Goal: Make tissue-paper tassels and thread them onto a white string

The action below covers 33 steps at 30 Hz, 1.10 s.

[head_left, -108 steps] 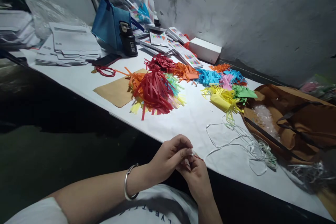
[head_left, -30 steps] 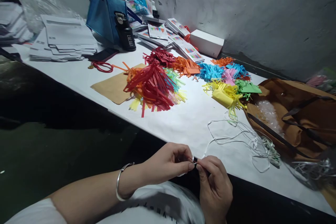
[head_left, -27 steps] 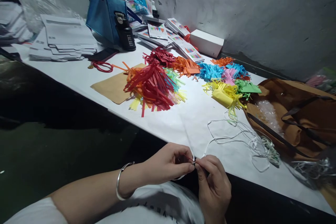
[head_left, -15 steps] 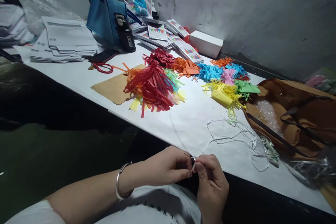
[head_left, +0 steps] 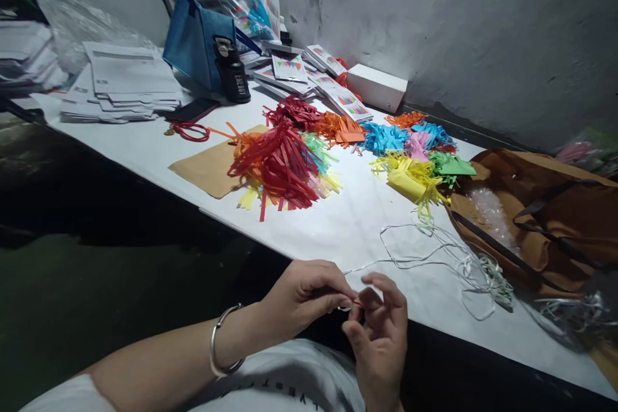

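My left hand (head_left: 316, 293), with a silver bangle on its wrist, pinches white string (head_left: 371, 264) at the table's front edge. The string runs from behind the fingers to a loose tangle on the right of the table. A bit of red shows at the fingertips, too small to make out. Close against these fingertips is my right hand (head_left: 381, 328), its index finger raised and its thumb apart from it; no firm grip shows. Beyond both hands lies a pile of red paper tassels (head_left: 284, 164) over orange, yellow and green ones, partly on a brown envelope (head_left: 203, 167).
Yellow tassels (head_left: 410, 180) and blue tassels (head_left: 383, 137) lie farther back. On the right is a brown bag (head_left: 555, 219). A black bottle (head_left: 232, 71), blue bag (head_left: 193, 45), paper stacks (head_left: 125, 80) and white box (head_left: 376, 85) stand along the back.
My right hand has loosened its pinch, its index finger and thumb spreading apart. My left hand has shifted slightly left and up, still holding the string.
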Motion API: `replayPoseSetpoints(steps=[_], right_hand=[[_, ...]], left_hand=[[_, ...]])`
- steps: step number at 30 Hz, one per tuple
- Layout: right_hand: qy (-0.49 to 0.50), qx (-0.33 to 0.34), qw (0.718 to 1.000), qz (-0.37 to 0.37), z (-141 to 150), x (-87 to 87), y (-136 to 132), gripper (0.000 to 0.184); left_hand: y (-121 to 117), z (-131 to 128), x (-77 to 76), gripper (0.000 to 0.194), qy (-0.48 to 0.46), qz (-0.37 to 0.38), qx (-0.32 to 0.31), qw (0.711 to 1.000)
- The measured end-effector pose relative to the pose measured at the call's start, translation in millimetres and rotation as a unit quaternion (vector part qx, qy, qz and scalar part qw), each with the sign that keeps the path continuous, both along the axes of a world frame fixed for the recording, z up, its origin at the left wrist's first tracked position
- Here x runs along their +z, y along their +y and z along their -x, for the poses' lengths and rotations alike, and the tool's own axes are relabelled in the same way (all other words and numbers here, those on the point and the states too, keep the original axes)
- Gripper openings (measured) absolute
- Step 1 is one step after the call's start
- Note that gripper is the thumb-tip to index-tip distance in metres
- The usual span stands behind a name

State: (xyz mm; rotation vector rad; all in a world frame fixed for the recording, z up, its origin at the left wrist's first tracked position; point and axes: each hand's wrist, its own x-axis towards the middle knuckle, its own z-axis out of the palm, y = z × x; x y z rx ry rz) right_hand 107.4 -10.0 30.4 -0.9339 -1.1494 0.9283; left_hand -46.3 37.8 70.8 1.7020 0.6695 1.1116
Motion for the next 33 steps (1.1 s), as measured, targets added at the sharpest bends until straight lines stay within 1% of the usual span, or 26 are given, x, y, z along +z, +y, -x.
replayPoseSetpoints(steps=[1, 2, 3, 4, 5, 6, 8, 11, 13, 16, 18, 19, 20, 21, 22, 23, 25, 26, 27, 28, 29, 30, 31, 32, 33], right_hand=[[0.000, 0.025, 0.999, 0.020, 1, 0.6, 0, 0.060], [-0.014, 0.059, 0.997, 0.044, 1, 1.3, 1, 0.063], [-0.040, 0.090, 0.993, 0.065, 0, 1.9, 2, 0.053], [-0.069, 0.108, 0.989, 0.076, -2, 2.6, 3, 0.035], [-0.099, 0.110, 0.986, 0.077, -4, 3.3, 4, 0.020], [-0.126, 0.102, 0.984, 0.070, -7, 4.2, 5, 0.018], [-0.172, 0.068, 0.982, 0.038, -15, 6.1, 7, 0.024], [-0.242, 0.044, 0.969, -0.015, -26, 8.5, 8, 0.021], [-0.282, 0.041, 0.958, -0.038, -29, 9.3, 10, 0.021], [-0.324, 0.061, 0.943, -0.046, -31, 9.1, 14, 0.025], [-0.347, 0.062, 0.935, -0.044, -32, 7.9, 17, 0.026], [-0.355, 0.048, 0.933, -0.047, -32, 6.7, 18, 0.023], [-0.358, 0.023, 0.932, -0.055, -31, 5.2, 19, 0.020], [-0.357, -0.008, 0.932, -0.068, -29, 3.3, 19, 0.024], [-0.351, -0.034, 0.932, -0.086, -25, 1.4, 19, 0.031], [-0.341, -0.049, 0.933, -0.107, -20, -0.5, 19, 0.034], [-0.314, -0.039, 0.936, -0.156, -7, -2.9, 18, 0.026], [-0.299, -0.024, 0.937, -0.178, -1, -2.9, 19, 0.022], [-0.283, -0.011, 0.939, -0.193, 5, -2.2, 19, 0.020], [-0.269, -0.005, 0.942, -0.200, 10, -0.7, 20, 0.019], [-0.259, -0.006, 0.945, -0.202, 14, 1.3, 21, 0.019], [-0.255, -0.013, 0.945, -0.202, 17, 3.6, 22, 0.017], [-0.259, -0.025, 0.944, -0.202, 19, 5.8, 24, 0.015], [-0.267, -0.039, 0.942, -0.201, 21, 7.7, 26, 0.013], [-0.269, -0.055, 0.941, -0.196, 23, 9.0, 28, 0.013]], left_hand=[[1, 1, 0.1, 0.016, 0.003, -0.001, -0.006, 1.000], [3, 3, 0.6, 0.016, 0.007, -0.001, -0.010, 1.000], [4, 6, 1.7, 0.018, 0.012, 0.000, -0.009, 1.000], [6, 10, 3.5, 0.019, 0.015, 0.005, -0.002, 1.000], [7, 14, 5.8, 0.021, 0.019, 0.016, 0.011, 1.000], [9, 18, 8.4, 0.023, 0.018, 0.035, 0.026, 0.999], [11, 27, 13.4, 0.027, 0.010, 0.095, 0.045, 0.994], [12, 33, 16.1, 0.029, -0.004, 0.188, 0.049, 0.981], [12, 34, 13.8, 0.028, -0.018, 0.215, 0.048, 0.975], [12, 33, 7.5, 0.027, -0.040, 0.223, 0.046, 0.973], [13, 34, 4.8, 0.028, -0.033, 0.211, 0.042, 0.976], [13, 35, 4.6, 0.028, -0.018, 0.194, 0.039, 0.980], [13, 36, 5.1, 0.028, 0.003, 0.166, 0.035, 0.985], [13, 38, 6.3, 0.027, 0.030, 0.129, 0.029, 0.991], [13, 39, 8.0, 0.026, 0.059, 0.086, 0.020, 0.994], [13, 40, 9.8, 0.025, 0.084, 0.042, 0.010, 0.996], [10, 41, 12.0, 0.025, 0.114, -0.024, -0.011, 0.993], [9, 41, 11.6, 0.024, 0.115, -0.034, -0.013, 0.993], [7, 41, 9.8, 0.021, 0.103, -0.023, -0.009, 0.994], [5, 39, 6.4, 0.017, 0.082, 0.007, -0.004, 0.997], [3, 37, 1.5, 0.026, 0.052, 0.051, -0.002, 0.997], [1, 34, -4.5, 0.048, 0.014, 0.102, -0.006, 0.995], [-1, 31, -11.3, 0.072, -0.025, 0.153, -0.024, 0.988], [-3, 27, -18.5, 0.085, -0.054, 0.198, -0.055, 0.977], [-4, 22, -25.6, 0.083, -0.071, 0.229, -0.088, 0.967]])
